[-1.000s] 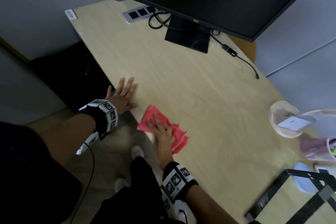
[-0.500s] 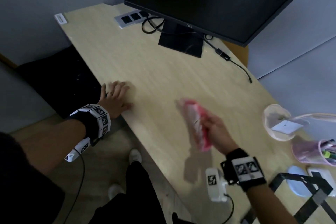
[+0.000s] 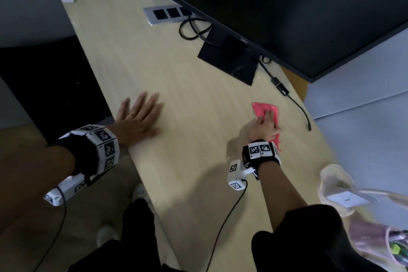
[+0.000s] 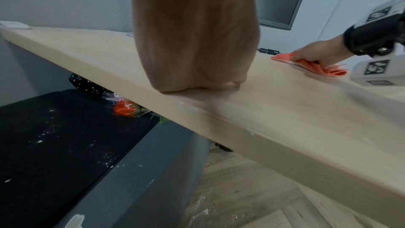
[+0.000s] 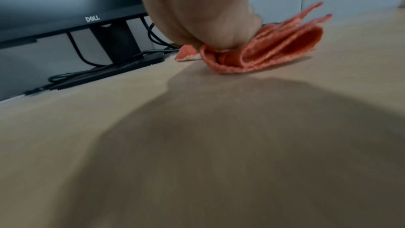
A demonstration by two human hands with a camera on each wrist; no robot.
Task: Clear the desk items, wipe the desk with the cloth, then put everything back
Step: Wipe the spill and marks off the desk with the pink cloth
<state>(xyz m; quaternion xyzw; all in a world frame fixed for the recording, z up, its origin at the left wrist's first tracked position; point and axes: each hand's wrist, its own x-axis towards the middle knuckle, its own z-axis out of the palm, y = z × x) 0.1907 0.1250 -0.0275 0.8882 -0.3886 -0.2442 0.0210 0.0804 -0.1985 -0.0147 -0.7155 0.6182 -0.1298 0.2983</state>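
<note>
The pink cloth (image 3: 260, 109) lies folded on the light wooden desk (image 3: 176, 73), to the right of the monitor stand. My right hand (image 3: 262, 127) presses down on it with fingers laid over the top; a bunched end sticks out behind the wrist. In the right wrist view the heel of the right hand (image 5: 208, 15) sits on the cloth (image 5: 274, 53). My left hand (image 3: 139, 117) rests flat near the desk's front edge, fingers spread, holding nothing. The left wrist view shows the left hand (image 4: 197, 41) close up and the right hand (image 4: 315, 55) on the cloth (image 4: 320, 68) further along.
A black monitor (image 3: 287, 6) on its stand base (image 3: 229, 59) occupies the back. A loose cable with adapter (image 3: 282, 88) lies just beyond the cloth. An outlet panel (image 3: 167, 15) sits at the back left. A beige pouch (image 3: 335, 185) and pink pouch (image 3: 375, 243) are at the right.
My right hand has swept the cloth from the front edge beside the left hand, rightward and back toward the monitor stand. The left hand has stayed flat in place.
</note>
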